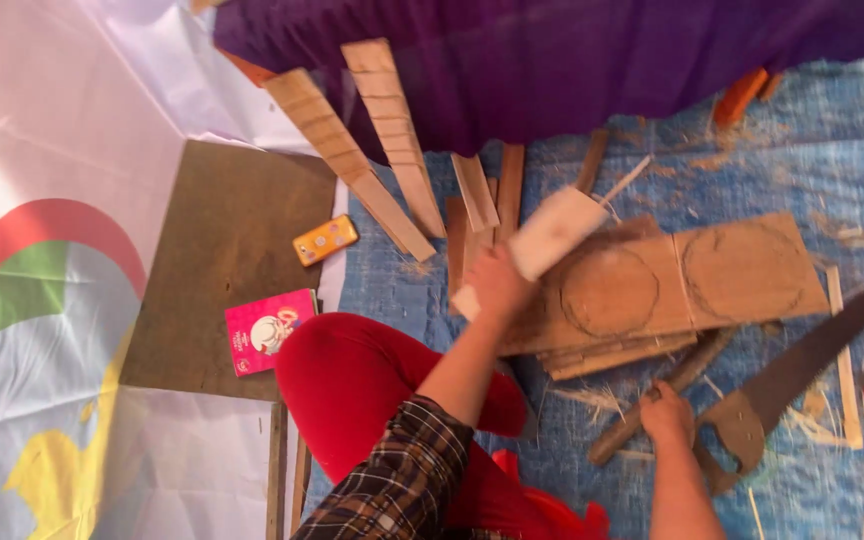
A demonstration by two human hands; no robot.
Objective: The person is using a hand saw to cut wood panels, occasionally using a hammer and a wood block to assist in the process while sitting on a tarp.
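Where the flat wooden board [692, 280] lies on the blue tarp [812, 150], two circles are seen scored into its pale brown face. A pale block [552, 235], blurred by motion, is clasped in the left hand [497, 285] over the board's left end. Just below the board, the right hand [667, 412] is closed on a dark stick [692, 368]. Beside it, a rusty handsaw [792, 375] is partly cut off.

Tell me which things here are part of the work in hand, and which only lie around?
In use:
left hand holding a pale wood piece
right hand on a dark stick
board with drawn circles
handsaw, beside the right hand

Lying about:
orange phone
pink packet
slats leaning on purple cloth
brown board
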